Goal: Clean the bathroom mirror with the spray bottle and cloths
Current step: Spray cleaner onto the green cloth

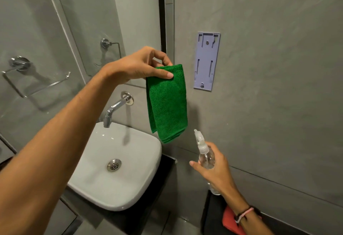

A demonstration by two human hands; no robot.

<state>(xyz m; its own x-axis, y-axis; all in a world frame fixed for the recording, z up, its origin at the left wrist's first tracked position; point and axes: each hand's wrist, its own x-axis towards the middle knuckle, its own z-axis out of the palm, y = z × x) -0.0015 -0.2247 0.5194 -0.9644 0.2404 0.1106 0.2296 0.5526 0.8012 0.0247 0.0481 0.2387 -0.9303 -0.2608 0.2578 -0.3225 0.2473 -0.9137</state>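
My left hand (141, 65) pinches the top edge of a folded green cloth (167, 104), which hangs straight down above the right side of the basin. My right hand (215, 168) grips a clear spray bottle (204, 153) lower right, its white nozzle pointing up and left toward the cloth's bottom edge. The mirror (133, 21) covers the wall behind the tap, its dark right edge running down beside the cloth. A red cloth (230, 220) lies at the bottom right, partly hidden by my right wrist.
A white basin (130, 194) sits on a dark counter, with a chrome wall tap (115, 108) above it. A chrome towel ring (20, 64) hangs on the left wall. A pale purple mounting plate (207, 62) is fixed to the grey tiled wall on the right.
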